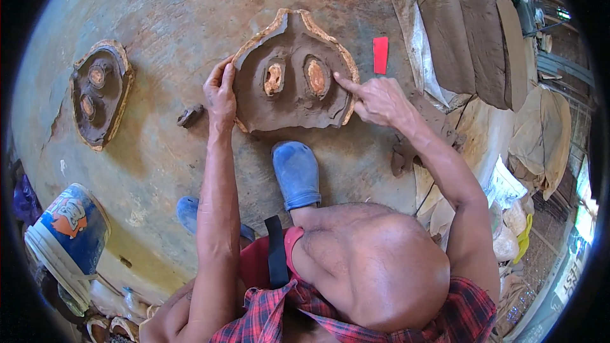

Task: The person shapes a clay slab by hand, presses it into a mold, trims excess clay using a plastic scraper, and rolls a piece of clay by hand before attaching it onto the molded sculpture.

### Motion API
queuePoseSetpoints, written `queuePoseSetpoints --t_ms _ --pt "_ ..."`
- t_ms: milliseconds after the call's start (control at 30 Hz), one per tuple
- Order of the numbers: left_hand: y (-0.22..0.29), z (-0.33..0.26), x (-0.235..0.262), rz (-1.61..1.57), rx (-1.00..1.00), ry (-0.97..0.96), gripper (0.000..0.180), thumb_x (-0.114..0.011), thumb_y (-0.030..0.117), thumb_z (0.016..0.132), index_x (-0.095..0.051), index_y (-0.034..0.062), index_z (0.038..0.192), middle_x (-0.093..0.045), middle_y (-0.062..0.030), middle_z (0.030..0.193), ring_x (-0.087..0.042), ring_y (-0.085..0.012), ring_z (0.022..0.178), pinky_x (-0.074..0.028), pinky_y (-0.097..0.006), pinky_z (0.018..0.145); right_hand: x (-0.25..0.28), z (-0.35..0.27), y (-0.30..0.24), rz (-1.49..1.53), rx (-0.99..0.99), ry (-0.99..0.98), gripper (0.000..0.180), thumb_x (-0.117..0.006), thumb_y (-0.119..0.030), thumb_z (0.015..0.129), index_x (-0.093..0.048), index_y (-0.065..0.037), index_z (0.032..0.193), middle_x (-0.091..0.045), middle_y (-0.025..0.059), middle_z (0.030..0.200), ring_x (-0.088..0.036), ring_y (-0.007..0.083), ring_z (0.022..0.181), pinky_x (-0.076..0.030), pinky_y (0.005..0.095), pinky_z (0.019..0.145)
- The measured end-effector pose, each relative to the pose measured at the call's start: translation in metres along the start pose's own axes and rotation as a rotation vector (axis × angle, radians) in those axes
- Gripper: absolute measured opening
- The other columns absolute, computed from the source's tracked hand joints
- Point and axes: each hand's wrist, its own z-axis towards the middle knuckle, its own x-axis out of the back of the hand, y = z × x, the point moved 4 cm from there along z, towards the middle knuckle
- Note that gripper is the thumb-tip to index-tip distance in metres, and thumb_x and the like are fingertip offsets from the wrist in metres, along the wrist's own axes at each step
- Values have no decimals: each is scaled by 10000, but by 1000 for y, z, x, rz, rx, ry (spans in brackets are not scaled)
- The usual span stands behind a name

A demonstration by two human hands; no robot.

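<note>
A plaster-like mould (pixel 351 67) with a tan, rough rim lies in front of me, lined with dark brown clay (pixel 295 111). Two oval orange-tan openings or raised parts show through the clay, side by side. My left hand (pixel 220 92) grips the mould's left rim, thumb on top and fingers at the outer side. Over the right rim reaches my right hand (pixel 381 101). Its index finger is stretched out and its tip touches the clay beside the right oval; the other fingers are partly curled, with nothing visible in them.
A second clay-lined mould (pixel 101 95) lies at left, with a small dark clay lump (pixel 190 115) nearer. A red strip (pixel 380 55) is right of the mould. Thick clay slabs (pixel 467 47) lie at far right. A blue-and-white bucket (pixel 70 228) stands lower left; my blue clog (pixel 296 174) is just below the mould.
</note>
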Motion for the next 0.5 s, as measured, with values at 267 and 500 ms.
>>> queuePoseSetpoints --t_ms 267,500 --pt "-1 2 -4 -63 25 -8 283 -604 172 1095 -719 1 1289 -736 -37 1165 -646 -105 1059 -515 -274 958 -16 -25 -52 79 -3 -19 860 -613 -210 674 -534 50 1490 -672 242 656 -701 419 616 -589 515 613" --pt "-3 1 -1 -49 17 -8 285 -600 172 1099 -716 0 1294 -733 -34 1167 -642 -99 1057 -511 -268 956 -27 -23 -87 32 -46 -27 845 -650 -196 686 -517 187 1428 -728 224 710 -742 354 617 -607 477 593"
